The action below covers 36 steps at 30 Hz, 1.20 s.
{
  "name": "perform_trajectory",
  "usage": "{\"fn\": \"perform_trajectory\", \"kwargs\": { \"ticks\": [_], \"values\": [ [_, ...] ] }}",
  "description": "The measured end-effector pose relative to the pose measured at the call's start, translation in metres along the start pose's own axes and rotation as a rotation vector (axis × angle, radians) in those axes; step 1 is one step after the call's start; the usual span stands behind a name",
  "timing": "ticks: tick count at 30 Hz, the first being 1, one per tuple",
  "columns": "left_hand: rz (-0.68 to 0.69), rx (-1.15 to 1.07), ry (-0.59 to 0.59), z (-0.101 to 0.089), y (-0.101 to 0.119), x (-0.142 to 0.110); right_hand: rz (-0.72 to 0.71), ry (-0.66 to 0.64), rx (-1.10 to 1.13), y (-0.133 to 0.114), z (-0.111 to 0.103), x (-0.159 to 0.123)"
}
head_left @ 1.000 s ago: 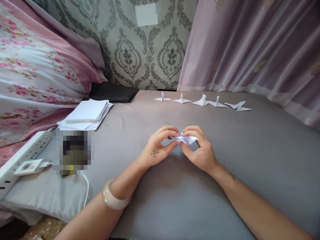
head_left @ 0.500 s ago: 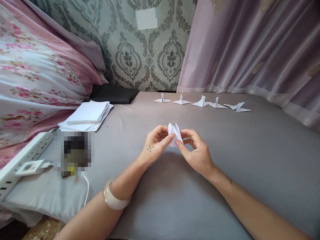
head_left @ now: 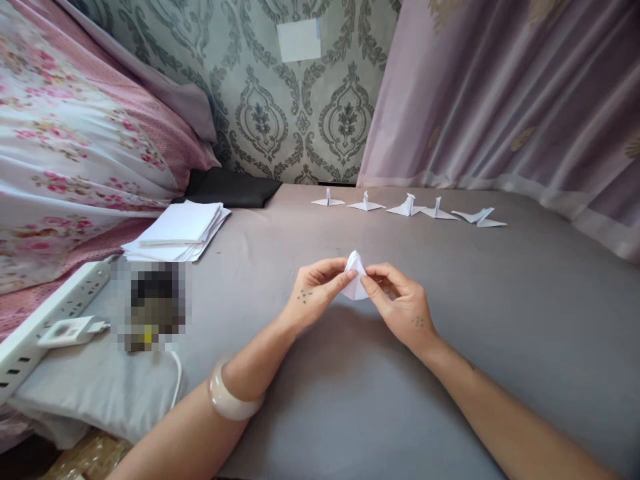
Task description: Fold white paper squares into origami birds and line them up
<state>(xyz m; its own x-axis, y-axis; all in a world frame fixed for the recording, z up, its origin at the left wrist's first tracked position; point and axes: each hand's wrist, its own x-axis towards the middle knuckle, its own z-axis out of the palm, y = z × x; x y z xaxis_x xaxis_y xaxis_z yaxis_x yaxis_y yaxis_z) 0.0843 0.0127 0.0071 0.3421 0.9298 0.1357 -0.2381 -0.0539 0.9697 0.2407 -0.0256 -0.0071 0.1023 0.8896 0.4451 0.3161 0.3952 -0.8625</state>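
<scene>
A small piece of folded white paper (head_left: 355, 288) is held up above the grey cloth, its narrow tip pointing away from me. My left hand (head_left: 319, 288) pinches its left side, thumb on the near face and fingers behind. On the right side, my right hand (head_left: 399, 297) grips it the same way. The thumbs lie close together across the paper, and part of its far side is hidden by my fingers. Beyond my hands, several folded paper cranes (head_left: 409, 207) stand in a row.
A stack of white paper (head_left: 175, 225) lies at the left, by a black folded item (head_left: 233, 188). A white power strip (head_left: 57, 320) with a plugged-in charger (head_left: 70, 331) runs along the left edge, near a blurred-out object (head_left: 156, 303). Curtains (head_left: 480, 100) hang at the right.
The paper's two separate upper points now show as one pointed tip with a flatter near face. Both hands still hold it, slightly further right in the picture.
</scene>
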Motion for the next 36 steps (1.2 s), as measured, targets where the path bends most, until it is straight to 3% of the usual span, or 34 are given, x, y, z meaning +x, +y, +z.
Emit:
{"fn": "perform_trajectory", "kwargs": {
  "ticks": [20, 30, 36],
  "values": [
    [-0.029, 0.015, -0.02, -0.001, 0.0, -0.001, 0.039, 0.027, 0.075, 0.004, 0.001, 0.0],
    [-0.016, -0.122, -0.031, 0.002, -0.005, 0.002, 0.018, 0.05, 0.058, 0.001, -0.001, 0.002],
    [0.094, 0.089, 0.049, 0.0, -0.011, 0.003, 0.133, 0.122, 0.185, 0.002, 0.004, 0.002]
  ]
}}
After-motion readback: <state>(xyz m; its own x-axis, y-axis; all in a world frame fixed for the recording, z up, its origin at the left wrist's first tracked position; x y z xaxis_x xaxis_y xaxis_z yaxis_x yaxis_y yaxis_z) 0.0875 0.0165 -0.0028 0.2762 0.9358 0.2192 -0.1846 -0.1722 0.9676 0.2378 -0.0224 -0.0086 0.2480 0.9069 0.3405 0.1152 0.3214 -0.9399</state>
